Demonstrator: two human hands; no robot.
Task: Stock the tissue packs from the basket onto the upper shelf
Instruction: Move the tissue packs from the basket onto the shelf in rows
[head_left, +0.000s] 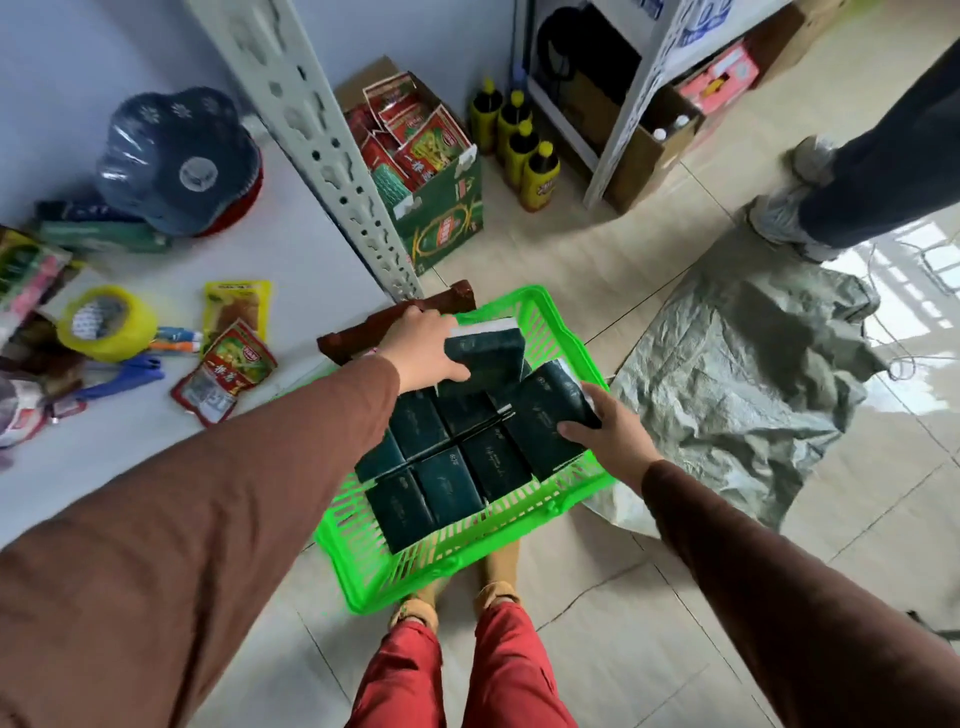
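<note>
Reaching down into a bright green basket (470, 540), both hands are picking up dark green tissue packs. The left hand (423, 345) is at the 12 o'clock end of the basket, and its fingers and thumb are curled round one tissue pack (485, 349) that sits higher than the rest. The right hand (613, 434) is at the 3 o'clock side, with its thumb on top and its fingers under the edge of a second tissue pack (545, 421), which is tilted. More packs (441, 467) lie flat in rows in the basket, filling most of it. The basket sits on a tiled floor (649, 623), just in front of the person's red trousers (467, 675). At 9 o'clock from the basket is a white shelf (291, 244) with a roll of yellow tape (106, 322) and some red and green snack packets (226, 371) on it. At 12 o'clock stands a grey metal post (332, 150), and behind it a green box (447, 208) full of the same packets. Yellow bottles (519, 140) stand beside that box. At 3 o'clock a grey sack (743, 374) lies crumpled on the floor, and another person's legs (883, 171) show at 2 o'clock.
</note>
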